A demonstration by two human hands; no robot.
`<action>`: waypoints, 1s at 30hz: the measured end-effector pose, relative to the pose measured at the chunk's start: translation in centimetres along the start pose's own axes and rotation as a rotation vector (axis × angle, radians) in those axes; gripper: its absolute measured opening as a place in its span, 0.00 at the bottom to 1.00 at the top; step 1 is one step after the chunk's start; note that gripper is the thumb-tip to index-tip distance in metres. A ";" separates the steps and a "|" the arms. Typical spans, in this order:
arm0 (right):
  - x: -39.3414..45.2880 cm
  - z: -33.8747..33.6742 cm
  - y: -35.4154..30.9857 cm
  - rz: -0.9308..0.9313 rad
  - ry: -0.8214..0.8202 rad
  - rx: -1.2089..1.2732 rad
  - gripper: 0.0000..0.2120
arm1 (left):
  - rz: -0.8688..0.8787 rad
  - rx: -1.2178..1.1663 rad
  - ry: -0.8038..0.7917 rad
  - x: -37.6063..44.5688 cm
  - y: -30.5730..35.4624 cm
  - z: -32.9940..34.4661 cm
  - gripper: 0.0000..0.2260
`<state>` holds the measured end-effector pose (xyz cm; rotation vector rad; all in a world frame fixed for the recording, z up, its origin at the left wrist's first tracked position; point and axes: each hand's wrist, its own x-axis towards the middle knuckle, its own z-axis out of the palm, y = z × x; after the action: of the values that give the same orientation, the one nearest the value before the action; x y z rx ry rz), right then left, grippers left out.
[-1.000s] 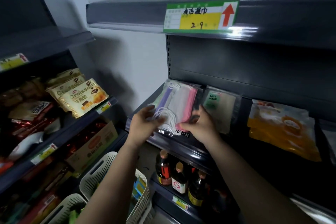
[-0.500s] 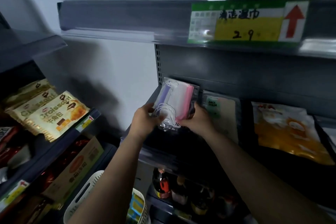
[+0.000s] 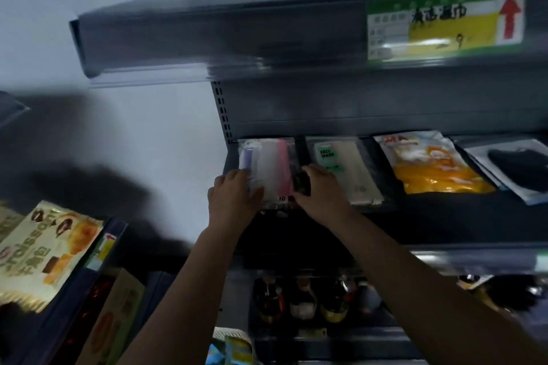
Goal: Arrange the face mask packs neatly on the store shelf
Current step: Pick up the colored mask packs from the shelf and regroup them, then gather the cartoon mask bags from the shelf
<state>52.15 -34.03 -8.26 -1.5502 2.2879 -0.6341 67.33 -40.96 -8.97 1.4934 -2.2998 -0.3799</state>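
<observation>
Both hands, left (image 3: 234, 198) and right (image 3: 320, 192), held the pastel mask pack (image 3: 268, 169) lengthwise on the shelf (image 3: 444, 225), pointing at the back.

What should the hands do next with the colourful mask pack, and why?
Probably let go and draw back. The colourful mask pack already lies at the shelf's left end, beside the FACE MASK pack, in line with it. The left hand and right hand both hold its near end, so little seems left to do.

Mask pack (image 3: 268, 170) striped purple, white, pink (orange pack (image 3: 430, 166) nearby).
</observation>
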 end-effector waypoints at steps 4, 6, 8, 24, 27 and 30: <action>-2.1 -2.1 1.3 0.033 0.042 -0.141 0.28 | 0.174 0.112 -0.021 0.2 3.0 -0.1 0.23; -3.3 -3.4 2.1 0.055 0.089 -0.208 0.28 | 0.262 0.191 -0.022 0.1 5.1 0.2 0.21; -4.6 -4.8 3.1 0.086 0.121 -0.260 0.27 | 0.329 0.221 -0.049 0.1 7.3 0.8 0.21; -16.5 -17.7 19.3 0.439 0.249 -0.497 0.25 | 0.665 0.175 -0.177 -6.4 30.2 7.2 0.23; -19.1 -20.5 23.0 0.469 0.290 -0.517 0.25 | 0.694 0.169 -0.183 -8.6 35.0 8.5 0.23; -21.5 -23.1 26.4 0.489 0.310 -0.534 0.26 | 0.717 0.166 -0.188 -10.8 39.4 9.8 0.24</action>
<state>27.98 -1.29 -2.09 -1.0357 3.1056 -0.1369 34.83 -15.06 -3.06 0.6177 -2.8691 -0.1265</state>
